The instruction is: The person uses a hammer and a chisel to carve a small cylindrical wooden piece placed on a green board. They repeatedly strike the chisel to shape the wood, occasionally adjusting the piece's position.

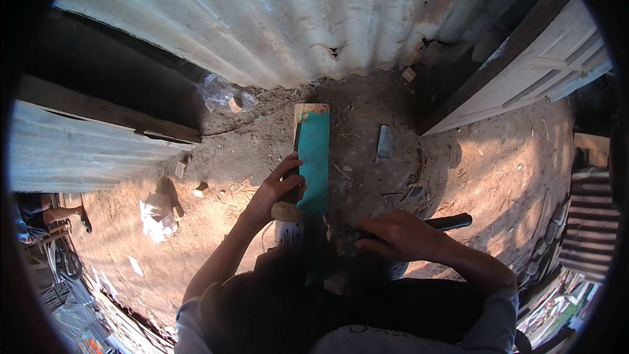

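A long teal-painted board [314, 164] with a bare, chipped far end runs away from me, its near part lost in shadow. My left hand [283, 187] is closed on the board's left edge, fingers bent. Just below that hand is a rounded tan piece [286, 211] that I cannot identify. To the right of the board, my right hand [401, 235] grips a dark hammer-like tool, its black handle [451, 221] sticking out to the right. The tool's dark head [337, 228] is close to the board's right edge; shadow hides whether they touch.
Corrugated metal sheeting [262, 19] stands ahead, with a pale panelled door [524, 72] at the right. A bluish offcut [384, 143] lies on the dirt floor. Clear plastic [226, 95], a white bag [157, 215] and small wood blocks [201, 189] are at the left. Another person's leg [62, 214] shows far left.
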Motion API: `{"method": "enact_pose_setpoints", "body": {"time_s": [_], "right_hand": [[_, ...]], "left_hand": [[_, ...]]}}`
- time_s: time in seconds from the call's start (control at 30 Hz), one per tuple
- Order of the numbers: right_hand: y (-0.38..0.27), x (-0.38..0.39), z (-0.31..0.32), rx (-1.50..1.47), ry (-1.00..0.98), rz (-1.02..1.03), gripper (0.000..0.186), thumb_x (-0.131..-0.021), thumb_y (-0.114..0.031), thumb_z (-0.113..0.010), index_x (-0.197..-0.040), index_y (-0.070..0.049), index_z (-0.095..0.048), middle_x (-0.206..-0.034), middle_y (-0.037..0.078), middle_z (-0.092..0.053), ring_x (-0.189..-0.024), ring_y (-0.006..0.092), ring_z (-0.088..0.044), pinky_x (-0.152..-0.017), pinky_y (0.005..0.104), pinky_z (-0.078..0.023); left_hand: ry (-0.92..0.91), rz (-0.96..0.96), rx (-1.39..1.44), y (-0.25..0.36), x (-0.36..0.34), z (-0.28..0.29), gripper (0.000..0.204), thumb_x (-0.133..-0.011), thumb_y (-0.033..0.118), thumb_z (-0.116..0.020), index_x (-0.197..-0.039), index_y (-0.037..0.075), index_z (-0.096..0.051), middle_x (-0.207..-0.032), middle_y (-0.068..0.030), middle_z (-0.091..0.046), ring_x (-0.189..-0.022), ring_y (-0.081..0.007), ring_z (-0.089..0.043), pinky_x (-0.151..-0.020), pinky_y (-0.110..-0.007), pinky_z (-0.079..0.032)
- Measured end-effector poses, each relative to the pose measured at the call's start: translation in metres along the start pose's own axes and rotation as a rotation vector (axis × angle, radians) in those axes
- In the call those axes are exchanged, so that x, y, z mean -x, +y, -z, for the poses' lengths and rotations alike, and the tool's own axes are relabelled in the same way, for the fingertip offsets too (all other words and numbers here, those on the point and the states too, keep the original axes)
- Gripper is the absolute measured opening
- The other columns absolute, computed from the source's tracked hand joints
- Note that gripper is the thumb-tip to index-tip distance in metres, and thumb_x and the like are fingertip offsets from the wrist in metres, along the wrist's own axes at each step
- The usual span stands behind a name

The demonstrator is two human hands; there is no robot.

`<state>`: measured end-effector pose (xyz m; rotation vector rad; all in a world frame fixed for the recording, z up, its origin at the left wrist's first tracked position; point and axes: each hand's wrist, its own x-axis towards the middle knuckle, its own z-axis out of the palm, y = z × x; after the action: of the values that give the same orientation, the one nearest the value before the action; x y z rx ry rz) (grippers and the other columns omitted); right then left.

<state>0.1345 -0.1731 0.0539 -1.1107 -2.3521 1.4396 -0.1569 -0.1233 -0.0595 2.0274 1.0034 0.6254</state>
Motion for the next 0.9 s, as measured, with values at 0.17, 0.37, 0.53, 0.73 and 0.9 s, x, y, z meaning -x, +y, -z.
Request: {"method": "enact_pose_setpoints", "body": {"time_s": [0.17, 0.37, 0.53, 0.73, 0.9], "right_hand": [[0.001, -0.001, -0.001, 0.007, 0.012, -0.007, 0.032, -0.088, -0.028, -0.063, -0.107, -0.003, -0.058, -0.073, 0.017, -0.061, -0.07, 0.0355, -0.063, -0.062, 0.0435, -0.049], [0.0, -0.002, 0.001, -0.043, -0.05, -0.082, 0.034, -0.092, -0.038, -0.054, -0.107, -0.008, -0.057, -0.08, 0.02, -0.062, -0.077, 0.0389, -0.062, -0.068, 0.0471, -0.049], [-0.001, -0.003, 0.0, -0.025, -0.048, -0.075, 0.034, -0.092, -0.039, -0.055, -0.108, -0.008, -0.057, -0.079, 0.02, -0.062, -0.076, 0.0387, -0.062, -0.067, 0.0473, -0.049], [-0.001, -0.003, -0.001, -0.01, -0.02, -0.054, 0.032, -0.091, -0.035, -0.057, -0.107, -0.008, -0.056, -0.076, 0.019, -0.061, -0.074, 0.0379, -0.062, -0.064, 0.0462, -0.049], [-0.002, -0.003, -0.006, 0.008, -0.032, -0.051, 0.031, -0.092, -0.039, -0.054, -0.103, -0.01, -0.056, -0.077, 0.018, -0.062, -0.072, 0.0377, -0.063, -0.063, 0.0467, -0.05]], "left_hand": [[0.021, 0.033, 0.051, 0.0, 0.005, -0.005, 0.017, -0.078, 0.003, -0.069, -0.093, 0.003, -0.06, -0.126, -0.0191, -0.048, -0.132, -0.0382, -0.037, -0.1, -0.044, -0.043], [-0.029, -0.008, 0.01, -0.001, 0.006, -0.011, 0.02, -0.077, 0.003, -0.068, -0.094, 0.005, -0.059, -0.128, -0.0193, -0.047, -0.133, -0.038, -0.036, -0.101, -0.044, -0.042], [0.013, 0.009, 0.01, -0.004, 0.008, -0.011, 0.021, -0.075, 0.0, -0.068, -0.093, 0.005, -0.059, -0.128, -0.0186, -0.047, -0.133, -0.0372, -0.036, -0.101, -0.043, -0.042], [-0.003, 0.01, 0.026, -0.001, 0.005, -0.009, 0.02, -0.076, 0.0, -0.067, -0.095, 0.005, -0.059, -0.128, -0.0188, -0.047, -0.133, -0.0377, -0.036, -0.101, -0.043, -0.042], [0.022, -0.01, -0.04, -0.004, 0.006, -0.012, 0.02, -0.076, 0.002, -0.068, -0.094, 0.006, -0.06, -0.124, -0.0173, -0.051, -0.129, -0.036, -0.043, -0.096, -0.043, -0.047]]}}
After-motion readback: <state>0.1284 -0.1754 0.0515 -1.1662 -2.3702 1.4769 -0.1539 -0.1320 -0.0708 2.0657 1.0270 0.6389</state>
